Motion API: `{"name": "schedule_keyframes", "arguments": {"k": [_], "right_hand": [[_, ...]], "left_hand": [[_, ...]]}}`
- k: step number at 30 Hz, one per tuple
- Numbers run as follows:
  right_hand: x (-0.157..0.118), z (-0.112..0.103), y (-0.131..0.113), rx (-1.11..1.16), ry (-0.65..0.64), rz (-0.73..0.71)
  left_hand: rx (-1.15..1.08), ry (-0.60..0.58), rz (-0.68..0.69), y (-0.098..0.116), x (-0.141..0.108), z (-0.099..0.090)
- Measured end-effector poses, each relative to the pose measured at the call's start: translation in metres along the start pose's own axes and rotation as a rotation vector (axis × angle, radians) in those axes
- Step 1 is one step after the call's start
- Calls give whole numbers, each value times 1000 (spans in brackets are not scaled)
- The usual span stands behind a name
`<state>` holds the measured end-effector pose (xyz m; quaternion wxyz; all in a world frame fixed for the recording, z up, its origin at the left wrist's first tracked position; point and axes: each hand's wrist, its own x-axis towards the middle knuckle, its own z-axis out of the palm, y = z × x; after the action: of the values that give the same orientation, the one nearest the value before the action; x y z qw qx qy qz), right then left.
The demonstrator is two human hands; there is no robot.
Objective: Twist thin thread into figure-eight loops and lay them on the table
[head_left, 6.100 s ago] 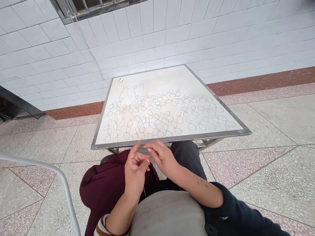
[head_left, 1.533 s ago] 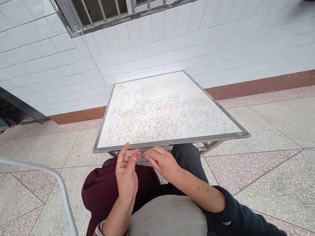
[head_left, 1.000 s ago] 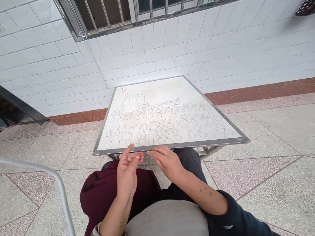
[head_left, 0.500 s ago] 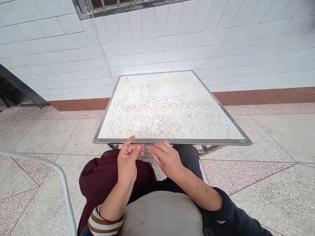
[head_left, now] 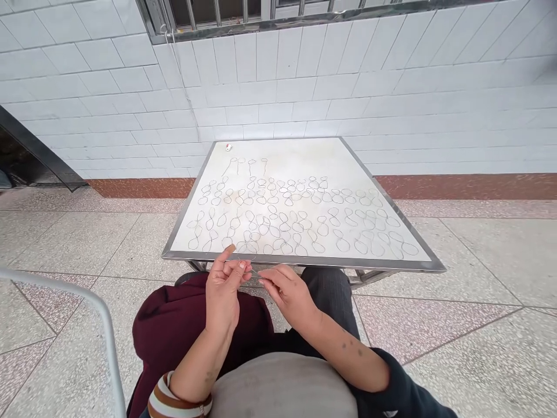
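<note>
Both hands are held close together just in front of the table's near edge. My left hand (head_left: 224,290) pinches a thin wire (head_left: 256,273) between thumb and fingers, its index finger raised. From the other side, my right hand (head_left: 289,293) grips the same wire with thumb and fingertips pressed together. The wire is very fine, and its full shape cannot be made out. Beyond the hands, many thin wire loops (head_left: 296,216), mostly twisted into figure-eights, lie in rows on the white table (head_left: 300,151). Several single loops with tails (head_left: 251,167) lie farther back.
A small white and red object (head_left: 228,147) sits at the table's far left corner. Behind stands a tiled wall (head_left: 296,104) with a barred window (head_left: 230,14). A grey metal tube (head_left: 107,325) curves at left. Dark red cloth (head_left: 174,325) covers my left leg.
The view has tilted up slightly, so the table sits lower in it. Both hands stay pinched on the wire; a short length between them now shows more clearly.
</note>
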<state>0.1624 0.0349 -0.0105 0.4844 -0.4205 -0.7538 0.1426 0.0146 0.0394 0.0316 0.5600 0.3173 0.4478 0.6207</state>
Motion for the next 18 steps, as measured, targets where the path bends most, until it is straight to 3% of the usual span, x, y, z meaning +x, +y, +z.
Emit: {"name": "schedule_keyframes", "arguments": {"k": [4,7,11,14,18], "right_hand": [[13,-3,18,-7,23,93],[43,-16,49,-88,51,195],[105,-45,105,-347,44,371],[156,-58,146,-421,52,424],[219,-52,193,-494,5,512]], "left_hand": [[130,-52,-56,-8,9,-7],[301,-157,-80,-33,21,-22],[818,-539,-155,-88,41,-49],[1002,-619,-196,-126,54,-64],[1197,-670,-238,-158,63,-68]]}}
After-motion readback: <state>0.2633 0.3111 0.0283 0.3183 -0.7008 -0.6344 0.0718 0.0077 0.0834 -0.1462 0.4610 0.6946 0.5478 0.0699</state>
